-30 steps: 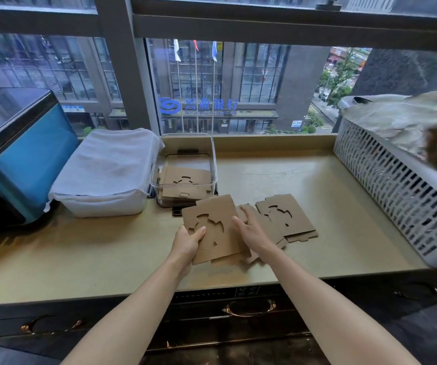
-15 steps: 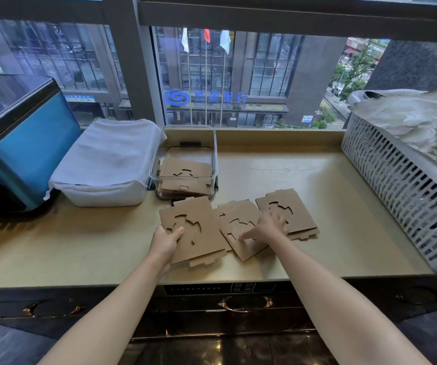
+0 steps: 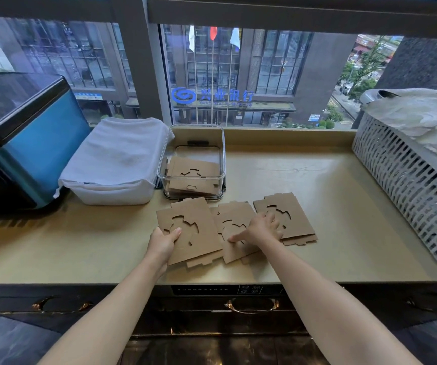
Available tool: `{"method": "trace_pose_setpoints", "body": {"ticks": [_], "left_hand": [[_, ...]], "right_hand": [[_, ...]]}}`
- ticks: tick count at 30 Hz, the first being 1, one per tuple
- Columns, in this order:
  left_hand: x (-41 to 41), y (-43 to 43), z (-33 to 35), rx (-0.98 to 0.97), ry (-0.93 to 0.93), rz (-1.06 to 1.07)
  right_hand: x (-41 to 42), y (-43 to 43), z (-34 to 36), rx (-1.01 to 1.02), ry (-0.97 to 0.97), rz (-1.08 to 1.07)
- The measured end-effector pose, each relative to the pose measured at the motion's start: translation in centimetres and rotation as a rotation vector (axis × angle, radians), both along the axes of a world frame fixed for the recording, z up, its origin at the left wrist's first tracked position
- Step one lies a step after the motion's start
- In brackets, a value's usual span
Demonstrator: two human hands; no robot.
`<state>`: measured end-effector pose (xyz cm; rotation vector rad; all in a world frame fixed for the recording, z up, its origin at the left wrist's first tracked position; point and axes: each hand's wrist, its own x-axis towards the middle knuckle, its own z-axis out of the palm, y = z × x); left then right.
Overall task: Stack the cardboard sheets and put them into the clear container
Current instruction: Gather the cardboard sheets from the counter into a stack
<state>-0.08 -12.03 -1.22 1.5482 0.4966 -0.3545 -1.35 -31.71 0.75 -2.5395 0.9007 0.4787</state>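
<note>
Brown cardboard sheets with cut-out shapes lie in three overlapping piles on the beige counter. My left hand grips the near-left edge of the left pile, thumb on top. My right hand lies on the middle pile, fingers spread towards the right pile; whether it grips a sheet is hidden. The clear container stands open just behind the piles, with several sheets lying inside.
A white tub covered by a white towel sits left of the container. A blue and black appliance stands at far left. A white slotted basket filled with cloth lines the right side. The window is behind.
My left hand slid its pile leftward and set it flat. My right hand moved right onto the middle pile and now reaches the right pile. The piles are spread further apart.
</note>
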Motion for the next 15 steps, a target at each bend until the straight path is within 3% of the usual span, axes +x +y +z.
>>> {"method": "trace_pose_setpoints", "body": {"ticks": [15], "left_hand": [[1.2,1.9,0.1,0.012,0.014,0.035]], "right_hand": [[0.8,2.5,0.0,0.085,0.057,-0.084]]}}
